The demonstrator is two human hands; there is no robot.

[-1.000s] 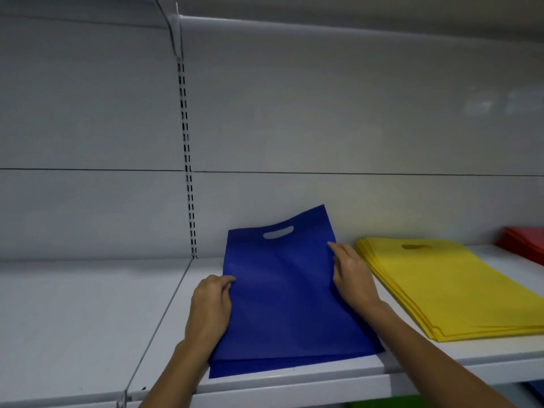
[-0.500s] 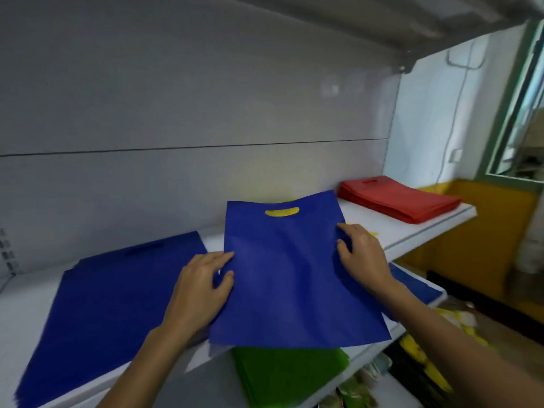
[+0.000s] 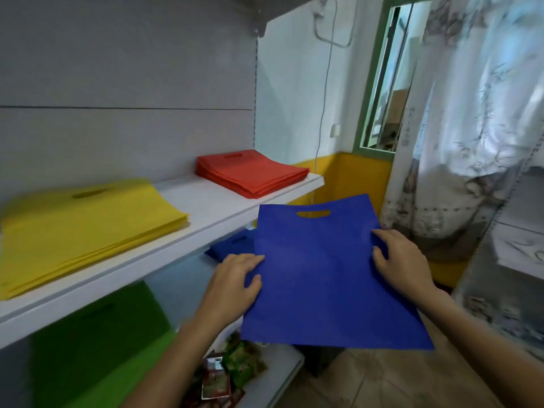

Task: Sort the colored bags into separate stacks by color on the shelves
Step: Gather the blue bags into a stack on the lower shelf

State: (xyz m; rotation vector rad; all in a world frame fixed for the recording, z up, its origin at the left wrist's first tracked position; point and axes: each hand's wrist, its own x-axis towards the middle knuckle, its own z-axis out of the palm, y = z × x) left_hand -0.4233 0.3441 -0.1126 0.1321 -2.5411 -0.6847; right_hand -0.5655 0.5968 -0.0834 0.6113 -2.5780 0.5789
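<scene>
Blue bag (image 3: 323, 275) hangs flat in the air beside the upper shelf (image 3: 212, 213), the left hand (image 3: 232, 285) and right hand (image 3: 401, 265) pinching its side edges with closed fingers. Carrying step, I judge; next it needs laying squarely on a blue stack (image 3: 232, 245) below.

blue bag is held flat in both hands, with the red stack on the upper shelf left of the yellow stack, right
Not quite. In the head view the red stack lies to the right of the yellow stack on the upper shelf. The rest holds: the left hand and right hand hold the blue bag flat.
</scene>
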